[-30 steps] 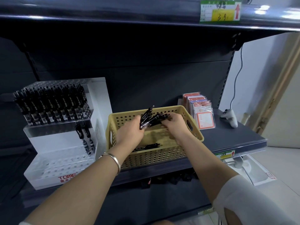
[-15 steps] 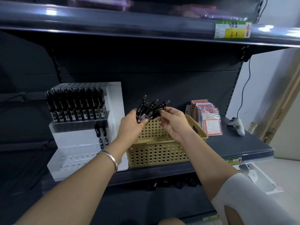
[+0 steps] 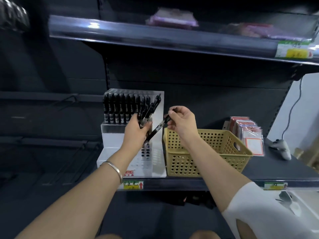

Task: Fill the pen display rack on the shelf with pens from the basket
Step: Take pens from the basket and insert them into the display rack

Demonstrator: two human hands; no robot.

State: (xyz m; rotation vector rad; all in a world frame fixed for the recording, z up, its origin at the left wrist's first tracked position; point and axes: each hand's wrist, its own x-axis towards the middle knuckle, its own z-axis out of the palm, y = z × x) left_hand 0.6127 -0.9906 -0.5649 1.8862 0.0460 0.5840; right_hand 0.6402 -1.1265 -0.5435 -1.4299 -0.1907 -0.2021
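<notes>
A white stepped pen display rack [image 3: 156,157] stands on the dark shelf, its upper tier full of black pens [image 3: 119,109] and its lower tier holding a few. My left hand [image 3: 136,131] grips a bundle of black pens [image 3: 149,109] in front of the rack. My right hand [image 3: 182,122] pinches the top of a single black pen [image 3: 156,131] that slants down toward the rack's lower tier. The yellow perforated basket [image 3: 207,150] sits just right of the rack, below my right forearm; its inside is hidden.
Packets with red-bordered labels [image 3: 248,135] stand right of the basket, with a white controller [image 3: 281,148] and its cable beyond them. Another shelf [image 3: 155,40] overhangs above. Price tags are fixed along the shelf's front edge [image 3: 189,184].
Both hands rose out of the basket and swung left to the rack. The right hand drew one pen out of the bundle. The view turned left.
</notes>
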